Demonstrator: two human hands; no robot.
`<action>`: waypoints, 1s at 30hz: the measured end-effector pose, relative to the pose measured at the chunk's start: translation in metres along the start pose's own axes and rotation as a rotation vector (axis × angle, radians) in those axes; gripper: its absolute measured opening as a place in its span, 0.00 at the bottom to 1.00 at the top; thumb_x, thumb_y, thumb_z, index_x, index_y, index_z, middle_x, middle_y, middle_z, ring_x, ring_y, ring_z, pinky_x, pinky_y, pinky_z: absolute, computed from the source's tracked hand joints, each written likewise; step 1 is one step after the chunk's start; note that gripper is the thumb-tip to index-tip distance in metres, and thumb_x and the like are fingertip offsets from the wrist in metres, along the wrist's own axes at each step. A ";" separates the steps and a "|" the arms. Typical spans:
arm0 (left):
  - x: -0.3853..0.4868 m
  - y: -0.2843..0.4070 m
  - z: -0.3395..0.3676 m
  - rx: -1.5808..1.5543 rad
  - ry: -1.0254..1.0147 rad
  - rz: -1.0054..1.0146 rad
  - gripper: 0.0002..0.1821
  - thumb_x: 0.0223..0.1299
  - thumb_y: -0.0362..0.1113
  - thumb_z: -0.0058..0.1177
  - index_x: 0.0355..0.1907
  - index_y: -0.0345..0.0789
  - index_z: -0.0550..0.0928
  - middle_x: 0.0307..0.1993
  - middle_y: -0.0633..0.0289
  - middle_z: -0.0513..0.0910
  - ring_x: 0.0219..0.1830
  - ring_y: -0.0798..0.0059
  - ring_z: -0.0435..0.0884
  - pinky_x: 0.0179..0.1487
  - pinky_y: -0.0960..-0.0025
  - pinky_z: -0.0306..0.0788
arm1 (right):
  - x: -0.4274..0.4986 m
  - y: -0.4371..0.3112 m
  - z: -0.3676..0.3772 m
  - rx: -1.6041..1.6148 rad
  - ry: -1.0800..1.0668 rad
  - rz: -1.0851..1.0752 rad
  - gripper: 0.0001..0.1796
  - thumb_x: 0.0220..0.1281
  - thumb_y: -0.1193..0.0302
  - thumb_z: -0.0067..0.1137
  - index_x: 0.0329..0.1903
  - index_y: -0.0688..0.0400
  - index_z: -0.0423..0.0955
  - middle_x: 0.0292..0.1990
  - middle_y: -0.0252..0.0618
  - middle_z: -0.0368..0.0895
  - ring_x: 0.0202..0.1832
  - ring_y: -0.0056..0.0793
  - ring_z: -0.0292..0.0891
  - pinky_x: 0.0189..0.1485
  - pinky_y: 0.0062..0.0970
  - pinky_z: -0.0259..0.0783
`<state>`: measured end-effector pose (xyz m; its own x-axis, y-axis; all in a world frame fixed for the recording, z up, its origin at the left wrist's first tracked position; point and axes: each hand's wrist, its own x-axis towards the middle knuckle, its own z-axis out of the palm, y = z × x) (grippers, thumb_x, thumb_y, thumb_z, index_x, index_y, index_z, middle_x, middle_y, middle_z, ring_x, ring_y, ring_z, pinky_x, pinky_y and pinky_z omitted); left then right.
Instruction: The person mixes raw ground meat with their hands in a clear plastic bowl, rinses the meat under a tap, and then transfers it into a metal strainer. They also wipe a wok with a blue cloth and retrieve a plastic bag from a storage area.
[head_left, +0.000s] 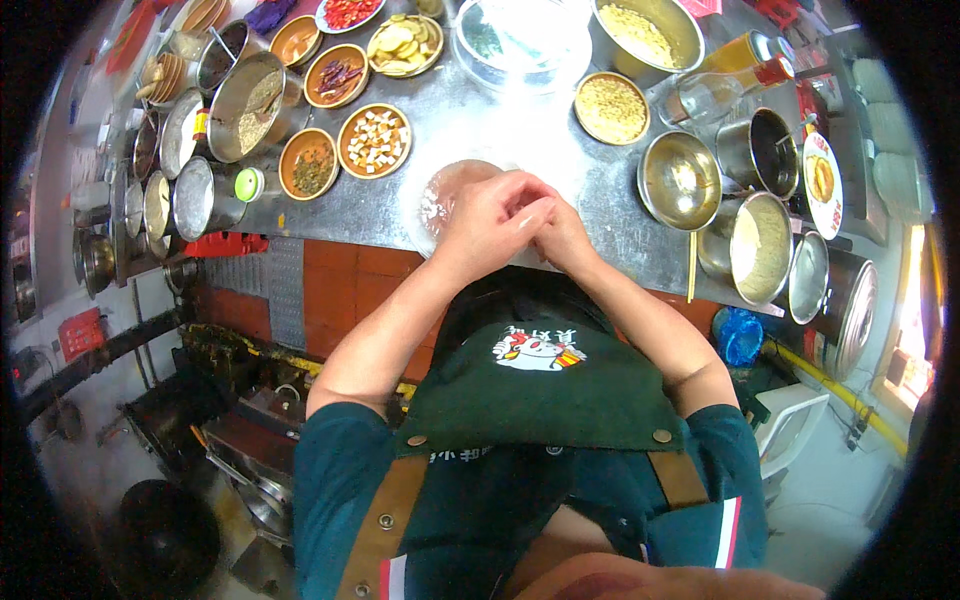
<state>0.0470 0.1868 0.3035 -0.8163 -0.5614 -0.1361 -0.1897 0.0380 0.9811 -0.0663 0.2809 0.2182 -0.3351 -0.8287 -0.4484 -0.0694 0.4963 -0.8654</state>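
Note:
My left hand (489, 216) and my right hand (568, 234) are pressed together near the table's front edge. The left fingers lap over the right ones, and the skin looks wet. Anything between the palms is hidden. Just behind and to the left of the hands is a clear round bowl (417, 219), partly covered by my left hand. In it lies a pinkish, wet-looking substance (442, 191), blurred by glare.
On the steel table (510, 142), left, are bowls of white-and-brown cubes (374, 141), dried chillies (337, 76) and green flakes (311, 169). Right are chopped yellow bits (612, 108), an oily steel bowl (679, 181), chopsticks (691, 266) and bottles (724, 82). A large clear container (523, 37) stands behind.

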 end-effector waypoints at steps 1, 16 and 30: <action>-0.011 -0.002 -0.007 -0.104 0.033 -0.028 0.07 0.64 0.32 0.50 0.41 0.34 0.78 0.31 0.66 0.82 0.26 0.86 0.74 0.27 0.82 0.68 | 0.004 -0.001 0.006 -0.024 0.005 -0.010 0.15 0.61 0.69 0.53 0.47 0.63 0.68 0.24 0.42 0.77 0.23 0.28 0.74 0.27 0.29 0.70; -0.054 -0.039 -0.073 -0.335 0.316 -0.227 0.06 0.66 0.34 0.48 0.39 0.34 0.77 0.30 0.63 0.82 0.20 0.88 0.70 0.22 0.83 0.63 | 0.022 -0.015 0.034 0.178 -0.003 -0.021 0.15 0.66 0.68 0.50 0.52 0.60 0.65 0.19 0.34 0.71 0.16 0.19 0.66 0.16 0.22 0.63; -0.036 0.054 0.033 0.390 -0.425 0.128 0.04 0.54 0.24 0.53 0.32 0.31 0.82 0.29 0.60 0.83 0.29 0.76 0.79 0.38 0.73 0.71 | -0.168 -0.010 -0.112 -0.510 0.082 -0.395 0.09 0.54 0.65 0.56 0.29 0.57 0.77 0.28 0.43 0.80 0.34 0.45 0.77 0.36 0.41 0.72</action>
<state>0.0483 0.2369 0.3568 -0.9776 -0.1547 -0.1425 -0.1965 0.4302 0.8811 -0.1148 0.4436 0.3273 -0.2623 -0.9615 -0.0820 -0.6331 0.2356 -0.7374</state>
